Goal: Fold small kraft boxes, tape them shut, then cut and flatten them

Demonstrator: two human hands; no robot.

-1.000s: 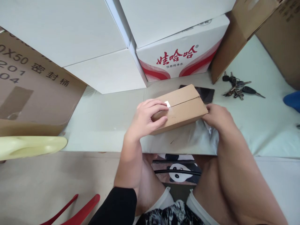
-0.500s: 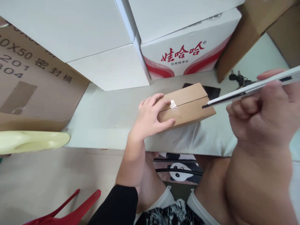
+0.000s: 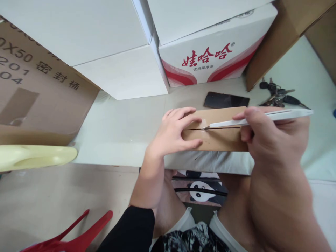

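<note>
A small brown cardboard box (image 3: 223,140) lies on the pale-covered surface, its top seam running left to right. My left hand (image 3: 172,133) grips the box's left end, fingers over the far flap and thumb over the near one. In my right hand (image 3: 275,136) is a white utility knife (image 3: 228,123), held low over the box's right end. Its blade tip meets the clear tape (image 3: 204,123) across the seam, close to my left fingertips. Whether the blade has gone through the tape I cannot tell.
Behind the box lie a black smartphone (image 3: 226,100) and a bunch of keys (image 3: 278,94). A white and red water carton (image 3: 210,63) and white boxes (image 3: 120,73) stand at the back. Large brown cartons (image 3: 39,91) flank them. A red plastic object (image 3: 89,232) is at lower left.
My right hand has brought the knife down and left, from beyond the box's right end to the tape. The box has turned nearly level, uncovering the phone.
</note>
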